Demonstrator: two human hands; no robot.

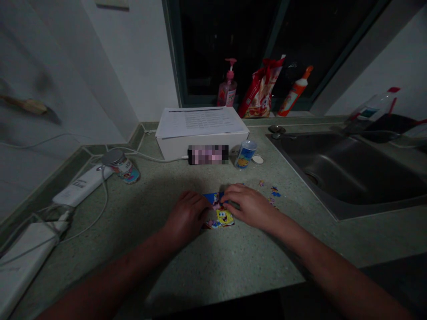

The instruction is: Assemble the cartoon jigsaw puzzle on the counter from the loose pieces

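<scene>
Blue and yellow cartoon jigsaw pieces (218, 218) lie joined in a small patch on the speckled green stone countertop (200, 266), between the two hands, and I cannot tell its long axis because the hands cover it. The left hand (187, 218) has curled fingers (202, 202) at the patch's left side, and the right hand (250, 206) lays slightly spread fingers (230, 192) over its far edge, with no clear pinch. Few small loose puzzle pieces (273, 192) lie just beyond the right hand, near the stainless steel sink (333, 169).
</scene>
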